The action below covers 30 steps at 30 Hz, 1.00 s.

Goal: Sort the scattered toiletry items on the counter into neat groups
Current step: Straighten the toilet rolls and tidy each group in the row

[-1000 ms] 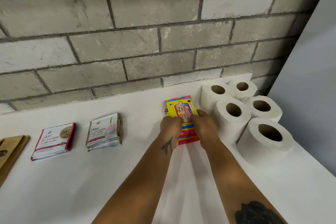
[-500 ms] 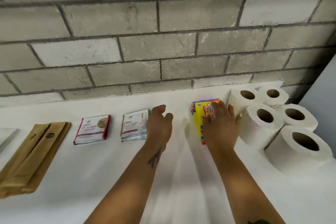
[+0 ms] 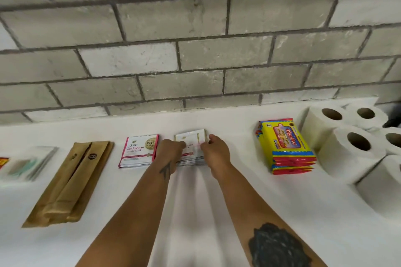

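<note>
While we are looking down at a white counter (image 3: pixel 249 212) against a grey block wall, both our hands are meeting at the centre of the frame on a small stack of white shampoo sachets (image 3: pixel 191 147). Our left hand (image 3: pixel 170 150) is curling over the stack's left edge and our right hand (image 3: pixel 214 151) is closing on its right edge, so together they are squeezing it from both sides; the fingertips themselves are hidden from us. Just left of it, a second sachet stack (image 3: pixel 138 150) with pink trim is lying flat. Further left are brown paper sleeves (image 3: pixel 71 180), and blurred clear packets (image 3: pixel 28 162) are sitting at the left edge. To the right, a pile of yellow wipe packs (image 3: pixel 286 145) is resting beside a cluster of toilet rolls (image 3: pixel 347 147).

We are judging the sachets to be light, thin, floppy and slick, likely to fan out and slide. Holding the stack by opposite edges, pressing inward and keeping it on the counter, seems the safest grip.
</note>
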Tool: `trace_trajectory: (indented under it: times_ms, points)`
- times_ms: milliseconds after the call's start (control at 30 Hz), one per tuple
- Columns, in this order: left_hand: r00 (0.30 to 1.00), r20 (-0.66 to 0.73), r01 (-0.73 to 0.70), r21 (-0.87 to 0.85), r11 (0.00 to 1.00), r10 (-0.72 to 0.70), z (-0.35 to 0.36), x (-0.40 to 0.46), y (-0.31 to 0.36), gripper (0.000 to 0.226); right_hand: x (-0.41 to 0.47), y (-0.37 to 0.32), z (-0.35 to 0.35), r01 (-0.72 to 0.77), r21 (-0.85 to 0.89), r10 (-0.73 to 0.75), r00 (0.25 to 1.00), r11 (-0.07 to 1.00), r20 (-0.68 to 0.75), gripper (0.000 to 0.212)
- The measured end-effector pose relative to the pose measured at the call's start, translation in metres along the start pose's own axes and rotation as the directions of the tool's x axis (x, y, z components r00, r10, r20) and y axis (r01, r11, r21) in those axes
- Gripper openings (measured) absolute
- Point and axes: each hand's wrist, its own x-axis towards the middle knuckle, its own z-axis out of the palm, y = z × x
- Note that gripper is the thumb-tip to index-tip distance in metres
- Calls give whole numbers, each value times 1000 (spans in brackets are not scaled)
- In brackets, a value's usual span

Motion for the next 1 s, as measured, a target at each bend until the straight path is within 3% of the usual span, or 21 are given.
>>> trace_trajectory:
  times_ms: [267, 600, 700, 800, 833, 933, 1000]
  points:
    - [996, 86, 20, 3, 1000, -21, 2, -7, -1, 10, 4, 15, -2, 42, -50, -46, 996, 998, -76, 22]
    - [981, 195, -27, 2, 1000, 26, 40, -42, -12, 3, -10, 46, -51, 84, -88, -97, 984, 993, -151, 26]
    - [968, 249, -19, -3, 1000, 19, 54, -49, -8, 11, -4, 47, -64, 72, -103, -91, 976, 992, -196, 23]
    - [959, 282, -32, 2, 999, 30, 64, -43, -6, 39, 5, 44, -71, 60, -170, -97, 971, 984, -219, 21]
    - [958, 285, -32, -1, 999, 31, 66, -40, -6, 40, 7, 43, -72, 61, -188, -103, 970, 980, -219, 23]
    - [964, 265, 1, -54, 999, 14, 68, -43, 1, 15, 13, 39, -73, 54, -224, -102, 973, 973, -206, 27]
    - [966, 257, 10, -72, 997, 9, 70, -42, 5, 11, 17, 37, -74, 56, -249, -106, 976, 967, -192, 25]
